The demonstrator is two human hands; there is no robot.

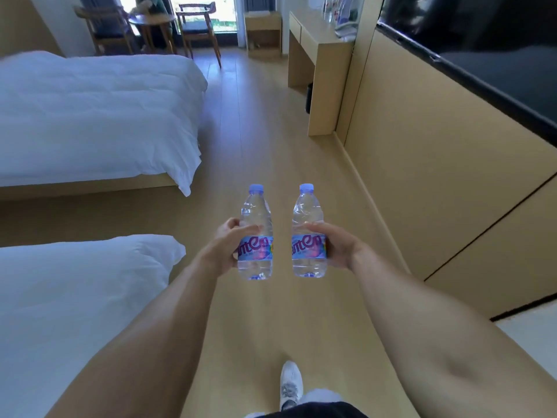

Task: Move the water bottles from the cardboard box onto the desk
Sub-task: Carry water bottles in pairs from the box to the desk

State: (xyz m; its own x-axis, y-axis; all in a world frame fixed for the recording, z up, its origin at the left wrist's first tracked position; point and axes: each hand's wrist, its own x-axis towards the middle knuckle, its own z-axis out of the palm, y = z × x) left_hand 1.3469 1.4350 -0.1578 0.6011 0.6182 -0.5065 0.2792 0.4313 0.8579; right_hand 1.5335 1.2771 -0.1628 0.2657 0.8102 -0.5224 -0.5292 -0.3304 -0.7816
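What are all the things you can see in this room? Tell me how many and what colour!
water bottles: 2, clear with blue caps, one held in each hand, upright
beds: 2, white, on the left
desk: 1, light wood, far right by the wall
chairs: 2, brown wood, by the window
round table: 1, brown, between the chairs
TV: 1, black, right wall
shoe: 1, white, on the floor
hands: 2, left hand, right hand, each holding a bottle
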